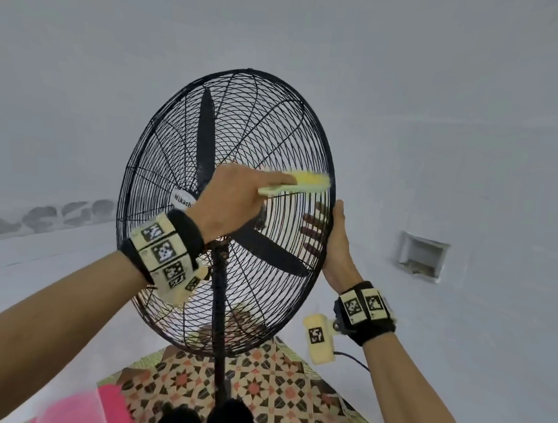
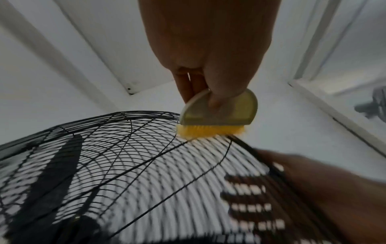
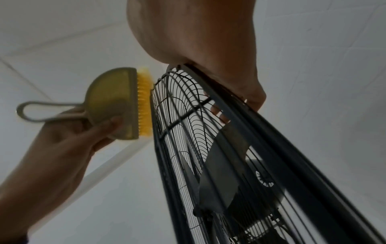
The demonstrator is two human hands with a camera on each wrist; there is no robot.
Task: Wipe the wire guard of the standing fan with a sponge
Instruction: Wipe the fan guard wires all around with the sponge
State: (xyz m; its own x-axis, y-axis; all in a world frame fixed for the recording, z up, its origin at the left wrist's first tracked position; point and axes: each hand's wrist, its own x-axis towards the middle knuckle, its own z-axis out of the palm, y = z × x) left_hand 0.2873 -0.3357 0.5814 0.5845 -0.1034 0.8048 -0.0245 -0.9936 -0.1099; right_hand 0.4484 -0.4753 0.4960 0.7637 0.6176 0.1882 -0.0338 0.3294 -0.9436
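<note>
A black standing fan fills the head view, its round wire guard point(image 1: 268, 139) facing me over dark blades. My left hand point(image 1: 272, 185) pinches a pale green brush point(image 1: 298, 183) with yellow bristles, a brush rather than a sponge. The bristles point(image 2: 208, 132) press on the guard wires point(image 2: 125, 156) near the right rim. My right hand point(image 1: 330, 223) grips that rim just below the brush, thumb in front and fingers point(image 1: 312, 226) behind the wires. In the right wrist view the brush point(image 3: 112, 102) touches the guard point(image 3: 177, 107) edge-on, and the right hand point(image 3: 208, 49) clasps the rim.
The fan's pole point(image 1: 220, 321) stands on a patterned mat point(image 1: 278, 389). Something pink point(image 1: 99, 409) lies at the lower left. A small recess point(image 1: 420, 259) is set in the white wall at the right. White wall and floor surround the fan.
</note>
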